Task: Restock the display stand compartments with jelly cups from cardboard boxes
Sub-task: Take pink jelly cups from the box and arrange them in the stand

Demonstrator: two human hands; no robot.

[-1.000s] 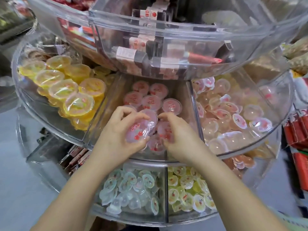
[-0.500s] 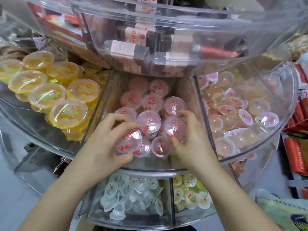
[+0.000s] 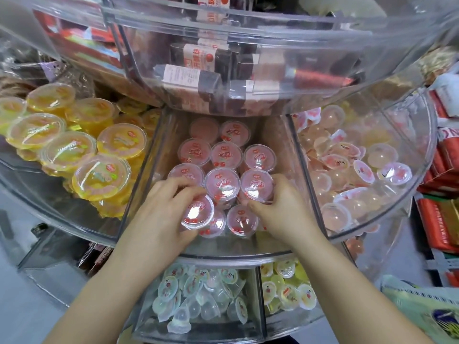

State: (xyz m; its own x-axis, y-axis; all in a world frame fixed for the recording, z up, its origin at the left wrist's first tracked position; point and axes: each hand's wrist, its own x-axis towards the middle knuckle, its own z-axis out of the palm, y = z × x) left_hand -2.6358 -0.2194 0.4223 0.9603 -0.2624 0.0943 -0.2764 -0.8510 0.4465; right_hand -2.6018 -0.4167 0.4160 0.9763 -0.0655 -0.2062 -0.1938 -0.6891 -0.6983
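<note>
Pink jelly cups [image 3: 224, 155] pack the middle compartment [image 3: 159, 145] of a clear tiered display stand [image 3: 409, 184], where the left hand [image 3: 159, 219] has its fingers [image 3: 178, 192] curled around one tilted cup [image 3: 197, 212] at the front row. The right hand [image 3: 280, 212], just beside it, has its fingers clamped on an upright cup [image 3: 257, 186] one row behind. Yellow cups [image 3: 101, 178] fill the compartment left of the fingers, pale round jellies [image 3: 347, 175] the one to their right, and small clear jellies [image 3: 198, 301] the tier below.
</note>
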